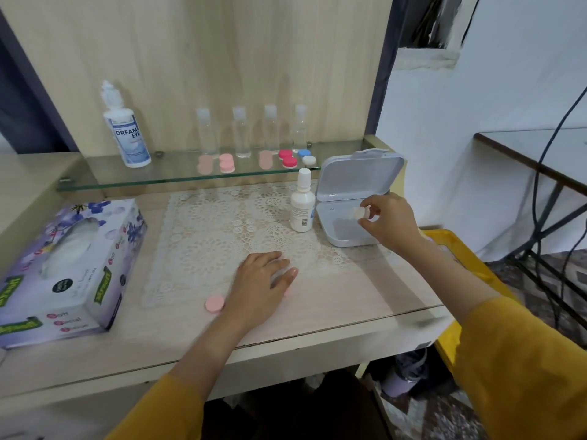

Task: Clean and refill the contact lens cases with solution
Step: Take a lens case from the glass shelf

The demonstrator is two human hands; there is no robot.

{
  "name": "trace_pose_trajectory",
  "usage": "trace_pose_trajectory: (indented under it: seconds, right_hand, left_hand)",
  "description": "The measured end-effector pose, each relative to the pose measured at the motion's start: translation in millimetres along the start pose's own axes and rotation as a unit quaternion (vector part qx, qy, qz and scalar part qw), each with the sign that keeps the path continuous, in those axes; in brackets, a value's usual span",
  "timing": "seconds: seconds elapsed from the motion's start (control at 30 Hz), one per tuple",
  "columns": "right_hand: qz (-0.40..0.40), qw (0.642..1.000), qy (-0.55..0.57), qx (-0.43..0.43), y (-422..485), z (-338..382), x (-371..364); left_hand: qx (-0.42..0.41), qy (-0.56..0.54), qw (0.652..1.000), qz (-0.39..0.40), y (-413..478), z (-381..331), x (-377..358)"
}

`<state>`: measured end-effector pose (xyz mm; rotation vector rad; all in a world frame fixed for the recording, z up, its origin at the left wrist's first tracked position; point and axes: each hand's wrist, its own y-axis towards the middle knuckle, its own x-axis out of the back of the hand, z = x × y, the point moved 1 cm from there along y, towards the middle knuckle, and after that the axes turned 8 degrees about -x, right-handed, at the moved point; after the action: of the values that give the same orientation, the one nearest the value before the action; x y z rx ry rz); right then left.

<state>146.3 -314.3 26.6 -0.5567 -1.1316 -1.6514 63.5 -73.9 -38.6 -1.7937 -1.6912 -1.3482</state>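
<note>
My right hand (pixel 389 222) pinches a small white lens case (pixel 357 213) over the open white storage box (pixel 346 239) at the right of the desk. My left hand (pixel 262 281) rests flat on the lace mat (pixel 206 230), fingers relaxed, holding nothing. Just left of that wrist lies a pink lens-case cap (pixel 214 303). A small white solution bottle (pixel 302 204) stands beside the box. On the glass shelf (pixel 127 182) stand a large solution bottle (pixel 127 134), pink lens cases (pixel 226 162), a red case (pixel 287 158) and a blue-and-white case (pixel 306 156).
A floral tissue box (pixel 63 268) takes up the desk's left side. Several small clear bottles (pixel 241 131) line the back of the shelf. A yellow bin (pixel 457 258) sits right of the desk, with cables and a dark metal table frame (pixel 546 217) beyond.
</note>
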Motion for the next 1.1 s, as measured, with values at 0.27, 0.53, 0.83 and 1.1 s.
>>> trace_pose_trajectory:
  seconds: [0.27,0.53,0.83,1.1]
  right_hand:
    - [-0.057,0.983,-0.082,0.155,-3.3,3.5,-3.3]
    - [-0.064,0.981,-0.078,0.164,-7.2,4.4,-3.3]
    - [-0.073,0.982,-0.067,0.161,-7.4,0.5,-5.0]
    - [-0.063,0.985,-0.06,0.147,-8.0,-3.6,-6.5]
  left_hand:
    - [0.0,-0.012,1.0,0.001,-1.1,1.4,0.1]
    - [0.0,-0.025,1.0,-0.003,-1.8,2.6,-0.7]
    - [0.002,-0.027,1.0,-0.002,-2.0,1.4,-0.2]
    - [-0.005,-0.021,1.0,-0.003,-2.1,1.7,0.1]
